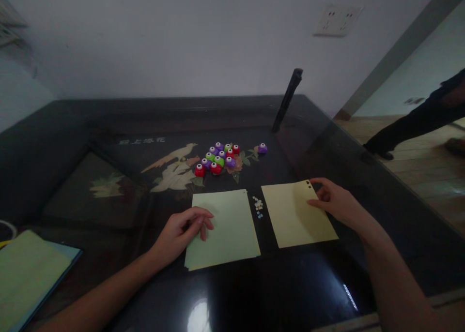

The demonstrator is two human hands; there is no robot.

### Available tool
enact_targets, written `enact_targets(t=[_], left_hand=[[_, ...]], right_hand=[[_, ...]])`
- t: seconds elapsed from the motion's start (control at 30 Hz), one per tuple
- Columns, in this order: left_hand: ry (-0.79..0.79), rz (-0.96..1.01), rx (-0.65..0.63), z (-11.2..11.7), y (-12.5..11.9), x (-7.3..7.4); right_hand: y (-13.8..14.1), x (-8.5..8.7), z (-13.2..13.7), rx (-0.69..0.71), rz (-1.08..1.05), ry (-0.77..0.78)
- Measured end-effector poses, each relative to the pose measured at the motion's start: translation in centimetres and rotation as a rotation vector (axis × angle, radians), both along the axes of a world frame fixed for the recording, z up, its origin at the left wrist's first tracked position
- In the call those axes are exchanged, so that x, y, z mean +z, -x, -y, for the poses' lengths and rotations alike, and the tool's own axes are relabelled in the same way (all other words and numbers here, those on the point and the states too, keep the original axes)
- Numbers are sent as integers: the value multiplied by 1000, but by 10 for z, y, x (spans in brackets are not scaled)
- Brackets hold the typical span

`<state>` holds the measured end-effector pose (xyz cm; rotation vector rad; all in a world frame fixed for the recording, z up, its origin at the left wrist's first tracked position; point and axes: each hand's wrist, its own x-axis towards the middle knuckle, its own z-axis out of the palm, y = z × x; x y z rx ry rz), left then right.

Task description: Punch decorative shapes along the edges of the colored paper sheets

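Note:
My left hand [189,224] rests on a stack of pale green paper [227,225], its fingers loosely bent and holding nothing. To the right lies a pale yellow sheet of paper [296,216] with several small dark holes near its upper right corner. My right hand [336,201] is at that corner, thumb over the sheet and index finger at the top edge. Its other fingers curl by the side edge, partly hidden. Between the papers lie tiny paper cutouts [258,204], whitish and blue. Farther back sit several small craft punches [218,160] in red, purple and green.
A lone purple punch [262,148] sits right of the group. A black post [287,99] rises at the table's back right. More paper [32,269] lies at the left edge. The dark glossy table [119,216] meets a wall with sockets [337,20]. A person's leg [414,119] shows at right.

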<state>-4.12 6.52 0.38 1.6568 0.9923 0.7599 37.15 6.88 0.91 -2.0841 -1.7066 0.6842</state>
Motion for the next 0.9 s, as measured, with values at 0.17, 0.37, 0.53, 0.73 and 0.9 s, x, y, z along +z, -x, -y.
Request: enact_targets(t=[0.17,0.37,0.53,0.73,0.9], left_hand=[[-22,-14,-12,0,0,0],[-154,-154,-33,2,2,3],[-427,-489,-107,-9,10,18],[-464,-795,37,-26,21,4],[-500,-875,35,-27,22,-7]], right_hand=[[0,-2,0,8,-7,-1],[1,-1,0,-19,108,-16],[5,3,1,16,161,-28],[14,14,3,22,133,-86],[21,17,4,60,76,-116]])
